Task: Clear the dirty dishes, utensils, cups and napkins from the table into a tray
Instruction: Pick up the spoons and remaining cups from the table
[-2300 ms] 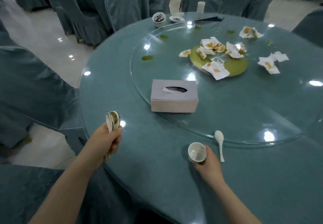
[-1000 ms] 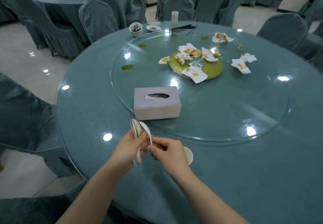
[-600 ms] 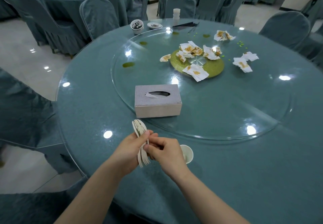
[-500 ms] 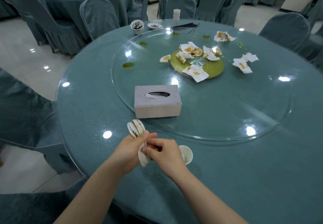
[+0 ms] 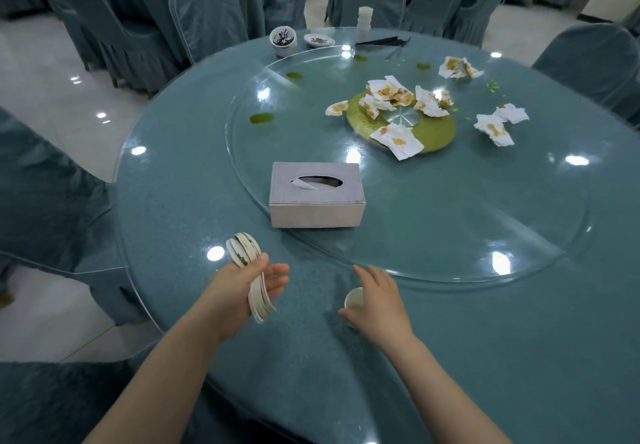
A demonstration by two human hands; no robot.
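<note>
Spoons [image 5: 250, 272]: we grip the stacked bundle in our left hand [image 5: 239, 291] over the table edge. Right hand [image 5: 375, 300], fingers loosely spread, closes on the small white cup [image 5: 354, 300] on the tablecloth. Next: grasp cup; no tray in view.

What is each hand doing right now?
Left hand: grips a stack of spoons.
Right hand: on the small cup; grip cannot be told.

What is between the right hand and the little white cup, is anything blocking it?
Nothing visible blocks it. The right hand is already at the little white cup on the table, fingers curving around it. The left hand holds a bundle of spoons off to the side, apart from the cup.
</note>
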